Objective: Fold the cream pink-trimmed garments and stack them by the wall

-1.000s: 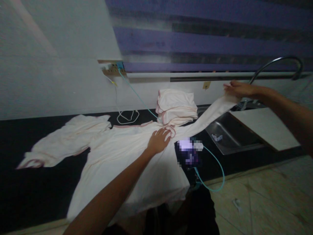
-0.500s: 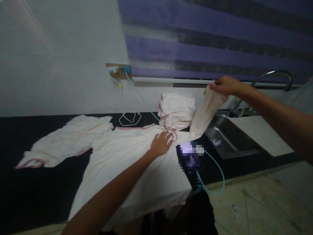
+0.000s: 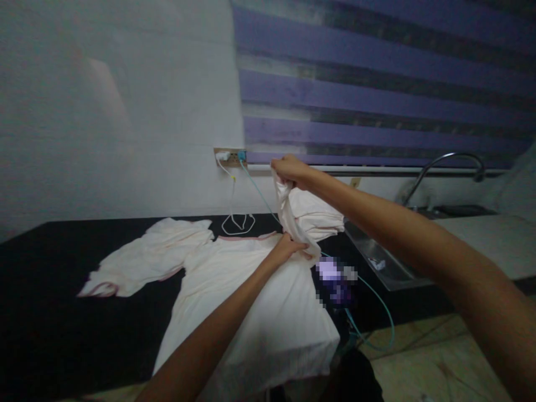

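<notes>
A white long-sleeved shirt (image 3: pixel 251 301) with pink trim lies spread over the black counter, its hem hanging at the front edge. Its left-side sleeve (image 3: pixel 151 262) stretches out across the counter. My right hand (image 3: pixel 290 169) is closed on the cuff end of the other sleeve and holds it up above the shirt. My left hand (image 3: pixel 288 248) pinches the cloth near the shoulder, where that raised sleeve bends. Just behind the sleeve sits a folded stack of white, pink-edged clothes (image 3: pixel 316 211), partly covered by my right arm.
A pixelated phone-like object (image 3: pixel 335 282) with a teal cord (image 3: pixel 389 318) lies right of the shirt. Farther right are a steel sink (image 3: pixel 377 262), a curved faucet (image 3: pixel 444 159) and a pale board (image 3: pixel 477 240). A white cable (image 3: pixel 238 226) runs from the wall socket (image 3: pixel 230 157).
My right hand has brought the sleeve leftward from above the sink side to over the shirt. My left hand has gone from lying flat to gripping the cloth. The view has shifted.
</notes>
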The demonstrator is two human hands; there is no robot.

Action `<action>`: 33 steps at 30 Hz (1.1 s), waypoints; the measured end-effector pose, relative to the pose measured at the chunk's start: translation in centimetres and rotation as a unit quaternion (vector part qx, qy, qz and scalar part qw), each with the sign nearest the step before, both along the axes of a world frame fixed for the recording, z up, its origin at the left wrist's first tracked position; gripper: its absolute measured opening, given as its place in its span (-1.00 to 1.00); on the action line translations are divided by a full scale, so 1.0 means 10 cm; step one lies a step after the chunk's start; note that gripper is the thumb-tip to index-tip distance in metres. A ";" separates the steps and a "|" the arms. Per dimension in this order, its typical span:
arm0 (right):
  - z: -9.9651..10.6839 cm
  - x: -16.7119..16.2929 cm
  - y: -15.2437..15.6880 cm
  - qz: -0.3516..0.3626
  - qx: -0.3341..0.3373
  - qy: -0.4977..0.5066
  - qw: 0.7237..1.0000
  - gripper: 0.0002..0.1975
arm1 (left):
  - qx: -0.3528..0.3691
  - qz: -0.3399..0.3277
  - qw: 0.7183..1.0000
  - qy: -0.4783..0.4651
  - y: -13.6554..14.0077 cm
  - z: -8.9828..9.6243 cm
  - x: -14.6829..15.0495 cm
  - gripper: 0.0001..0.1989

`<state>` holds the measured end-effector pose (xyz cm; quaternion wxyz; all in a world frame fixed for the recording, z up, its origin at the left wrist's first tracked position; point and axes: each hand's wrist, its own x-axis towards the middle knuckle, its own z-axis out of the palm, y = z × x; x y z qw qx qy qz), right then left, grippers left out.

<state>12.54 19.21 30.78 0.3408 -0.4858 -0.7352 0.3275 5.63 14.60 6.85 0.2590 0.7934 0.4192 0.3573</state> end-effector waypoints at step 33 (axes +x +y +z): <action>-3.32 -0.05 -1.03 -0.085 0.105 -0.287 0.948 -0.28 | -0.227 0.286 0.612 -0.701 -0.60 -0.51 -2.35 -0.55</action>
